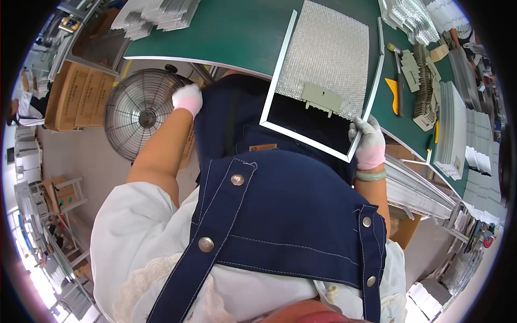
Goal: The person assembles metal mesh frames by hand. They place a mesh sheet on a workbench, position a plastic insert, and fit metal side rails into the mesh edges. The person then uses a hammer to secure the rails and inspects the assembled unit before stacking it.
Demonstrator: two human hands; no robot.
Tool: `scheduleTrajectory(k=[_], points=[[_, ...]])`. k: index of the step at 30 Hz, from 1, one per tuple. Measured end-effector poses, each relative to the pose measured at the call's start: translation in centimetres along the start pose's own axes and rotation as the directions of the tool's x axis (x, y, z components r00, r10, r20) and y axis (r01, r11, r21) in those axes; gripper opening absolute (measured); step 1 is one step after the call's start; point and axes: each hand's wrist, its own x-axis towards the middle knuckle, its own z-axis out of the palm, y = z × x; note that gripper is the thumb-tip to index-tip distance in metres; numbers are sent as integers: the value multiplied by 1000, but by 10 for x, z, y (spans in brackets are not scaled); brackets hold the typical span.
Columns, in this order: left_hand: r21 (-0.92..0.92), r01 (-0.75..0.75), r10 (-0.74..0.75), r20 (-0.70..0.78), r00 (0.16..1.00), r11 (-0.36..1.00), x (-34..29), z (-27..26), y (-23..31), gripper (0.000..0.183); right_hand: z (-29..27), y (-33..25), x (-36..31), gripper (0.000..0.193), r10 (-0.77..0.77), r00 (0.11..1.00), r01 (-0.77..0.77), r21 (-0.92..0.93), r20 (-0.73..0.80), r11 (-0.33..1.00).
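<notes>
My right hand [369,142], in a white and pink glove, grips the near right corner of a white three-sided frame [304,140]. The frame juts over the table edge above my lap, its far end without a bar. Between its sides lies a silvery mesh sheet [328,51], which stops short of the near bar. A grey-green plastic piece with small prongs [322,99] sits at the sheet's near edge. Away to the left, my gloved left hand [187,99] is closed beside my thigh, near a fan [146,118]; whatever it may hold is hidden.
The green table [226,32] bears mesh stacks [161,13] at far left and more at far right. To the right lie a yellow-bladed tool [395,94], a hammer-like tool [397,56], rows of plastic pieces [425,89] and stacked white strips [451,129]. Cardboard boxes [81,97] stand left.
</notes>
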Motion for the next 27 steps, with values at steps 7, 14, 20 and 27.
scheduleTrajectory(k=[7, 14, 20, 27], points=[[-543, -485, 322, -372, 871, 686, -37, -104, 54, 36, -1, 1, -2, 39, 7, 1000, -5, -124, 11, 992], [-945, 326, 508, 278, 815, -5, -78, -110, 151, 45, -1, 3, -9, 38, 74, 995, -62, -168, 69, 984], [-956, 110, 538, 245, 806, 270, -89, -107, 147, 35, -2, 13, -36, 34, 113, 992, -126, -242, -64, 962], [-940, 332, 623, 308, 719, 82, -91, -100, 135, 43, -8, 23, -33, 31, 163, 986, -166, -65, -37, 984]])
